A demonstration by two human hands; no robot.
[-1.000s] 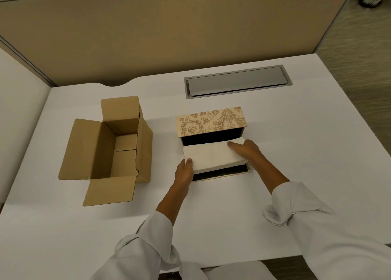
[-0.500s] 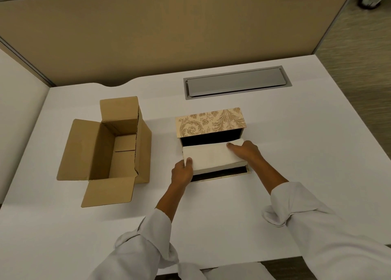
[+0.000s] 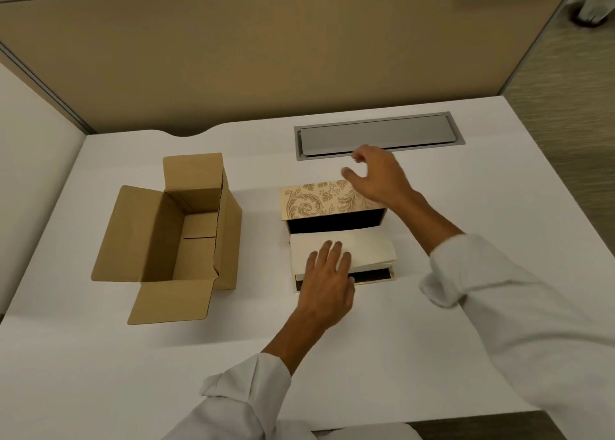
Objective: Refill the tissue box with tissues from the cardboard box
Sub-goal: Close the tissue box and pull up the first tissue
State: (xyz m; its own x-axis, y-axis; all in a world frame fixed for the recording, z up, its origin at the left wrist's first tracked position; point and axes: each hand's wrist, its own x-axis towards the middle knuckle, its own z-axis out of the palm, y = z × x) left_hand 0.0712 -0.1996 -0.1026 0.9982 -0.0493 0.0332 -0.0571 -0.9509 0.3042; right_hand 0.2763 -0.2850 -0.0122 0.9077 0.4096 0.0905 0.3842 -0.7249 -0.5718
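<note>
Tissues (image 3: 362, 251): soft, light stack lying in the open tissue box (image 3: 319, 203), at 3 o'clock from the cardboard box (image 3: 173, 240).
Left hand (image 3: 327, 283): fingers flat, pressing the stack.
Right hand (image 3: 376, 176): fingers spread, empty, over the lid.
Hold: by both short ends, gently.

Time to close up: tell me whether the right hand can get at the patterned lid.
Probably yes: the right hand hovers open just above the raised patterned lid, nothing between them; the left hand is lower, on the tissues.

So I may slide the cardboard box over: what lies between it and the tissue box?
Nothing: in the head view only a bare strip of white desk separates the cardboard box from the tissue box.
</note>
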